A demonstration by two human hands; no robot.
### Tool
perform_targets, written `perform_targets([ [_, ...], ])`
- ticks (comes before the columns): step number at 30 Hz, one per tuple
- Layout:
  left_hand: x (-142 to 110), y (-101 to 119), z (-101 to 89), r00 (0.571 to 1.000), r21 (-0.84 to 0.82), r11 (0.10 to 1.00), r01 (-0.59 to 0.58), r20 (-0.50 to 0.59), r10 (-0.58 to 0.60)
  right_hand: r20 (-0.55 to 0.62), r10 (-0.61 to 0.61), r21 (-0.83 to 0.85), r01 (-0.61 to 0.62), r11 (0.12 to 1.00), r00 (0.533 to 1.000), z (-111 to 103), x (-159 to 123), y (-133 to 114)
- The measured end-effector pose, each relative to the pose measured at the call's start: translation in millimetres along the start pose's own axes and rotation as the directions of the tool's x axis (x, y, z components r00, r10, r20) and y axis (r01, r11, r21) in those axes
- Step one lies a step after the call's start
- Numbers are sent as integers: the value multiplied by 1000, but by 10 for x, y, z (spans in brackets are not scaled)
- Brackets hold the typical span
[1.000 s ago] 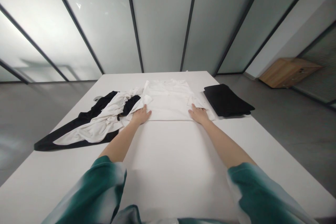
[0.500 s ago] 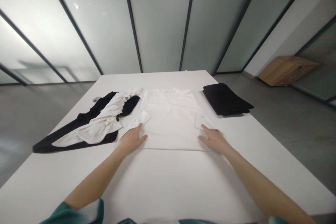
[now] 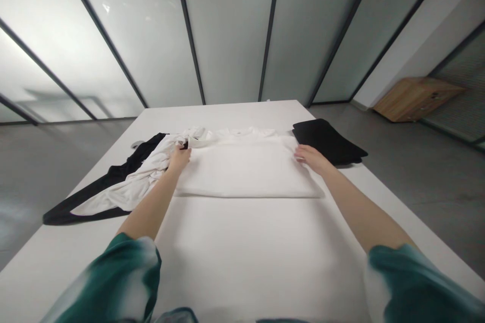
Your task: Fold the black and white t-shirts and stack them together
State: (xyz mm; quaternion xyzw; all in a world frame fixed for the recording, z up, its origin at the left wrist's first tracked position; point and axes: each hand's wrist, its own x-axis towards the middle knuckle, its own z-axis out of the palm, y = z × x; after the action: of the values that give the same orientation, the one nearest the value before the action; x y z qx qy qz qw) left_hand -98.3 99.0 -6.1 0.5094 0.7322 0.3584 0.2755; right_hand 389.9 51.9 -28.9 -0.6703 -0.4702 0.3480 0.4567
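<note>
A white shirt (image 3: 246,169) lies in the middle of the table, its lower part turned up over itself, so a straight fold faces me. Its collar shows at the far edge. My left hand (image 3: 179,158) is closed on the upper left corner of the turned-up layer, beside a crumpled white garment (image 3: 138,181). At the opposite corner, my right hand (image 3: 311,157) has its fingers closed on the shirt's edge. Just behind that hand lies a folded black garment (image 3: 326,140).
Beneath the crumpled white garment, a black garment (image 3: 81,208) stretches along the left of the white table (image 3: 242,262). A small roundish pale item (image 3: 137,144) sits behind it. Frosted glass panels (image 3: 231,30) stand beyond the table, and a wooden cabinet (image 3: 417,99) is at right.
The white shirt was first drawn toward me. Both hands then moved away from me and apart, and its near hem is now folded up toward the collar.
</note>
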Motion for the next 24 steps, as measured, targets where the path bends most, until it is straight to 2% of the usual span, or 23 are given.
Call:
perform_targets([
  [1, -5, -16, 43, 999, 134, 990, -40, 24, 37, 18, 39, -112, -37, 993, 999, 36, 58, 20],
  [3, -52, -20, 106, 990, 391, 909, -144, 53, 134, -1, 70, -361, -66, 930, 998, 105, 133, 32],
  [5, -89, 31, 151, 977, 558, 804, -204, 60, 206, -37, 22, -564, -39, 825, 999, 176, 188, 8],
  [7, -69, 124, 192, 960, 649, 714, -263, 99, 263, -46, -49, -690, 4, 724, 998, 251, 255, -31],
  [10, 77, 253, 267, 911, 710, 577, -404, 255, 323, 9, -87, -779, 61, 624, 996, 358, 389, -67],
  [12, 211, 285, 324, 882, 720, 511, -470, 370, 291, 81, -81, -812, 113, 572, 993, 412, 479, -67],
  [14, 331, 277, 377, 867, 721, 486, -495, 444, 224, 157, -66, -833, 169, 527, 985, 444, 548, -58],
  [16, 415, 259, 412, 866, 726, 481, -492, 467, 180, 202, -50, -843, 200, 499, 978, 452, 590, -57],
  [19, 473, 261, 411, 873, 739, 470, -483, 446, 196, 229, -46, -858, 224, 462, 972, 427, 613, -88],
  [22, 476, 282, 344, 868, 757, 426, -495, 455, 199, 252, -13, -887, 237, 397, 968, 370, 583, -134],
  [24, 446, 263, 281, 854, 754, 405, -517, 489, 180, 260, 1, -891, 239, 385, 966, 325, 504, -136],
])
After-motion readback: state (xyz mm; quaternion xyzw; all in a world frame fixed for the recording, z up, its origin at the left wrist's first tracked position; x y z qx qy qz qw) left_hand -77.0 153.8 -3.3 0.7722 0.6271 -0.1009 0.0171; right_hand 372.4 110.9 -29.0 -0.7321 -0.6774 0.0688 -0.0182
